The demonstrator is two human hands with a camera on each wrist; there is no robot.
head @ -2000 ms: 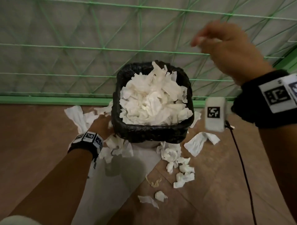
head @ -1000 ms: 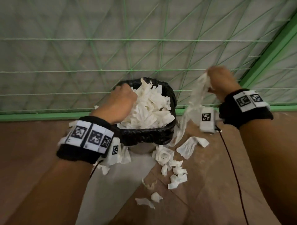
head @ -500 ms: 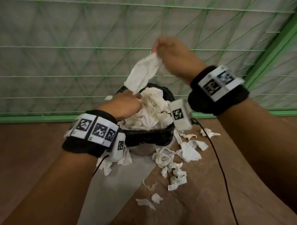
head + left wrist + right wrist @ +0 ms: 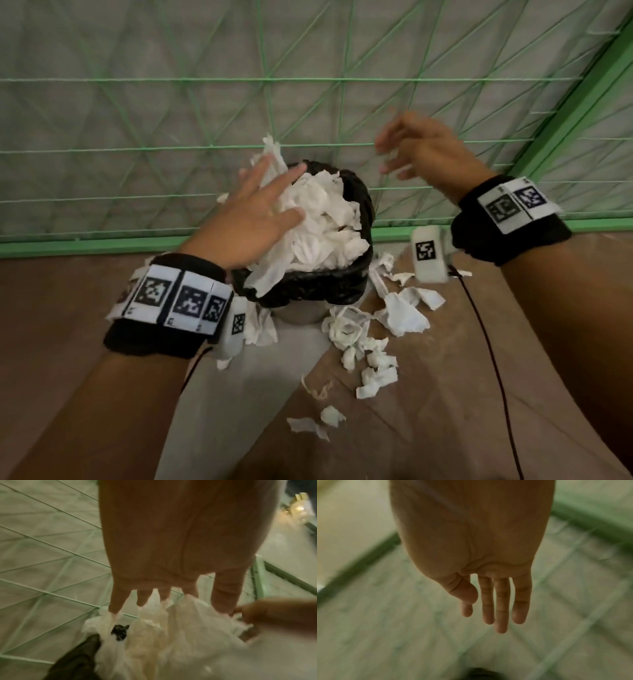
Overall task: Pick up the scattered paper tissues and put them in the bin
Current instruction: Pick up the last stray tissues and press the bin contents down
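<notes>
Tissues [image 4: 318, 226] heaped in bin [image 4: 308, 287], under flat left hand [image 4: 253, 219]; right hand [image 4: 424, 150] spread, empty, beside.

A wall of grey panels laced with a green lattice [image 4: 191, 102] stands ahead of me, a green ledge [image 4: 85, 245] running along its foot where the brown floor [image 4: 51, 325] begins. A pale sheet [image 4: 246, 394] lies on that floor, and a thin black cable [image 4: 493, 359] trails over it to my right.
</notes>
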